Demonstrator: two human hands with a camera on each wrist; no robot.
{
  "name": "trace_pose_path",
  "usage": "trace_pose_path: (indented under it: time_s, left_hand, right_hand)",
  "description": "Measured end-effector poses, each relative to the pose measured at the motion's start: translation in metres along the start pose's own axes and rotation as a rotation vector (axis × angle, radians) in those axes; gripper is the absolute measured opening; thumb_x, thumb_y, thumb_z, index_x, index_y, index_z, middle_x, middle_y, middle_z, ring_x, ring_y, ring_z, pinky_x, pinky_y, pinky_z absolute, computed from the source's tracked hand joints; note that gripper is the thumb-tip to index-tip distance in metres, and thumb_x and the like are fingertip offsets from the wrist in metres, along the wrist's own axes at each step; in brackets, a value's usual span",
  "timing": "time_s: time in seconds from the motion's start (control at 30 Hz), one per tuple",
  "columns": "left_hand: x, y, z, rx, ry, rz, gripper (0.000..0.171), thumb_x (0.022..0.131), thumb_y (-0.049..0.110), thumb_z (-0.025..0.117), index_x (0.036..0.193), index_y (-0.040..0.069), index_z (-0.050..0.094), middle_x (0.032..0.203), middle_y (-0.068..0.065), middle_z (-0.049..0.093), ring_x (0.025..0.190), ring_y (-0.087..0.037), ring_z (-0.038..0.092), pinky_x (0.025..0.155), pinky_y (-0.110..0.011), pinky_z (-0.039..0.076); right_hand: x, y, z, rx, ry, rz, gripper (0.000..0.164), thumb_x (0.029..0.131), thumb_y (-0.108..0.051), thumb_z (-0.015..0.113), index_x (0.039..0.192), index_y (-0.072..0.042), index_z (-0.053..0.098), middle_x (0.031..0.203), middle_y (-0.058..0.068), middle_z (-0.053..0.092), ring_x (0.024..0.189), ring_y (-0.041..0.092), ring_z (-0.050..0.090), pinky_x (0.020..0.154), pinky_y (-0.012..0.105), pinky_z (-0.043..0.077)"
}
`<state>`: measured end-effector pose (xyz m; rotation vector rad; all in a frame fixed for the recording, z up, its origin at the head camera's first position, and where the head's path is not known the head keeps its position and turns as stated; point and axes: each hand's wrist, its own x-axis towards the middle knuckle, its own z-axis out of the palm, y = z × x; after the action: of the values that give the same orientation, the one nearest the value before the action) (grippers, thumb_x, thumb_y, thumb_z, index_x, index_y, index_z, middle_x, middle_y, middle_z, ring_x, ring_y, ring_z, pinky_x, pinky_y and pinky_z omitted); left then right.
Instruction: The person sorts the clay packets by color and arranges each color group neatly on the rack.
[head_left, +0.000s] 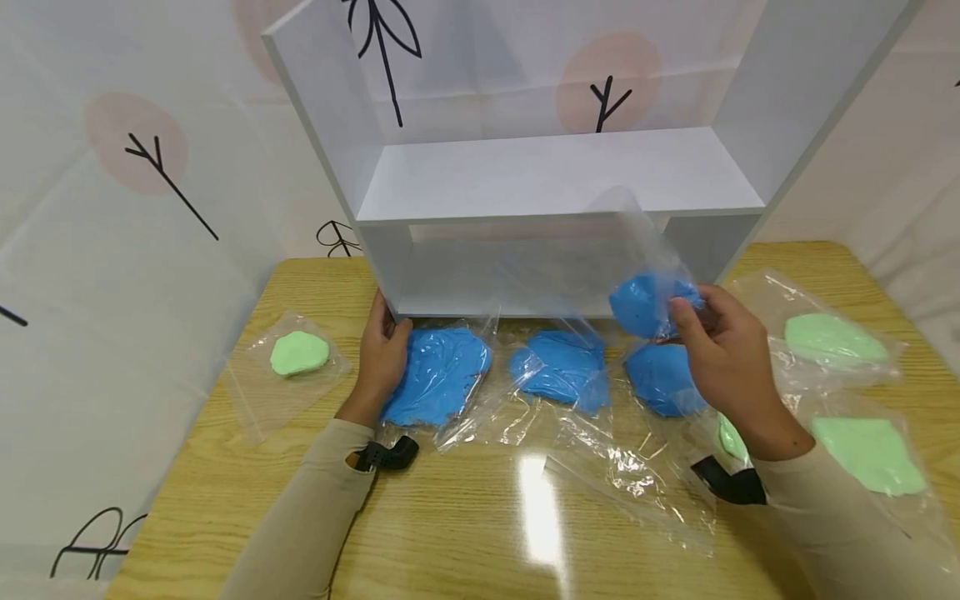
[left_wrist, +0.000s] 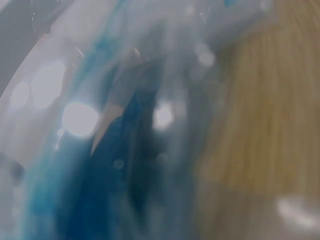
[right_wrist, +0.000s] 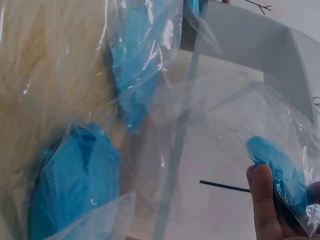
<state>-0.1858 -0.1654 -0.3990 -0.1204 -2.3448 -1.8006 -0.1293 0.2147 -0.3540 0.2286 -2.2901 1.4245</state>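
Observation:
My right hand (head_left: 723, 358) pinches a clear plastic bag of blue dough (head_left: 637, 304) between thumb and fingers, raised before the lower right of the white shelf unit (head_left: 555, 175). The bag's empty upper part stands up over the shelf's front. At the shelf's lower left corner is my left hand (head_left: 385, 354), fingers along the outer side and thumb at the front, beside a flat bag of blue dough (head_left: 438, 375). Its fingertips are hidden; I cannot tell whether they grip. Two more blue dough bags, one central (head_left: 566, 371) and one right (head_left: 660, 379), lie on the table.
A small bag of pale green dough (head_left: 300, 353) lies on the wooden table (head_left: 450, 533) at the left. Green dough bags (head_left: 832, 337) also lie at the right, one partly behind my right wrist. Loose clear plastic (head_left: 645, 475) spreads across the middle front. A patterned cloth hangs behind.

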Motion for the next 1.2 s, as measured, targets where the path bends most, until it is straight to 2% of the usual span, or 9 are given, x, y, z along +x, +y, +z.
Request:
trace_pose_path:
  time_s: [0.5,0.57,0.67,0.77,0.93,1.03,1.1,1.17,1.2]
  left_hand:
    - [-0.002,0.001,0.002,-0.005,-0.006,-0.005,0.067,0.101,0.002,0.045,0.161,0.016,0.018,0.164,-0.009,0.028,0.151,-0.023,0.029,0.122,-0.04,0.029]
    - [-0.002,0.001,0.002,-0.006,-0.012,-0.003,0.067,0.101,0.002,0.044,0.161,0.015,0.018,0.165,-0.008,0.027,0.152,-0.023,0.027,0.123,-0.04,0.028]
    - [-0.002,0.001,0.001,-0.001,-0.014,-0.011,0.067,0.102,0.002,0.044,0.162,0.016,0.017,0.166,-0.007,0.024,0.152,-0.021,0.025,0.123,-0.039,0.027]
    - [-0.002,0.001,0.0,0.003,-0.013,-0.026,0.067,0.102,0.004,0.044,0.162,0.017,0.016,0.166,-0.006,0.022,0.153,-0.021,0.023,0.124,-0.038,0.026]
    - [-0.002,0.0,-0.001,0.012,-0.014,-0.03,0.067,0.103,0.005,0.044,0.162,0.017,0.015,0.167,-0.006,0.022,0.153,-0.021,0.022,0.124,-0.038,0.024]
    - [-0.002,-0.001,0.0,0.015,-0.011,-0.023,0.067,0.102,0.004,0.044,0.162,0.018,0.015,0.166,-0.006,0.022,0.153,-0.021,0.023,0.124,-0.039,0.024]
    - [-0.002,-0.001,0.0,0.014,-0.008,-0.019,0.067,0.102,0.004,0.044,0.162,0.018,0.016,0.166,-0.006,0.023,0.153,-0.021,0.023,0.124,-0.039,0.024]
    - [-0.002,-0.001,0.0,0.015,-0.006,-0.016,0.067,0.102,0.004,0.044,0.162,0.018,0.016,0.166,-0.006,0.023,0.153,-0.022,0.024,0.124,-0.039,0.024]
    - [-0.002,0.0,0.0,0.014,-0.005,-0.015,0.067,0.102,0.004,0.044,0.162,0.017,0.017,0.166,-0.007,0.024,0.153,-0.022,0.024,0.124,-0.039,0.024]
  right_hand:
    - [0.003,0.017,0.001,-0.013,-0.098,0.021,0.029,0.101,-0.007,0.056,0.125,0.009,0.057,0.092,-0.017,0.062,0.07,-0.005,0.069,0.066,0.013,0.056]
    - [0.006,0.017,0.001,-0.045,-0.116,0.039,0.031,0.101,-0.009,0.056,0.128,0.008,0.056,0.094,-0.01,0.065,0.069,-0.007,0.068,0.066,0.012,0.056]
    - [0.014,0.016,0.001,-0.083,-0.157,0.075,0.037,0.102,-0.013,0.056,0.133,0.008,0.054,0.105,0.013,0.07,0.07,-0.012,0.065,0.065,0.01,0.054]
    - [0.025,0.015,0.001,-0.124,-0.202,0.113,0.044,0.103,-0.019,0.055,0.138,0.009,0.05,0.121,0.033,0.063,0.074,-0.02,0.058,0.064,0.007,0.051]
    - [0.042,0.015,0.001,-0.204,-0.227,0.118,0.047,0.103,-0.024,0.055,0.136,0.009,0.051,0.125,0.035,0.059,0.078,-0.024,0.049,0.062,0.005,0.047]
    - [0.052,0.015,0.003,-0.214,-0.236,0.106,0.047,0.102,-0.023,0.055,0.135,0.01,0.051,0.122,0.035,0.06,0.084,0.007,0.072,0.06,0.005,0.047]
    - [0.059,0.016,0.005,-0.222,-0.244,0.104,0.048,0.102,-0.023,0.054,0.136,0.011,0.05,0.122,0.036,0.06,0.094,0.03,0.074,0.061,0.004,0.047]
    - [0.066,0.016,0.007,-0.248,-0.255,0.11,0.05,0.102,-0.023,0.053,0.137,0.012,0.05,0.121,0.037,0.06,0.096,0.045,0.071,0.06,0.007,0.047]
    - [0.068,0.016,0.007,-0.269,-0.256,0.113,0.05,0.102,-0.024,0.053,0.137,0.011,0.049,0.121,0.036,0.061,0.096,0.046,0.07,0.062,0.011,0.051]
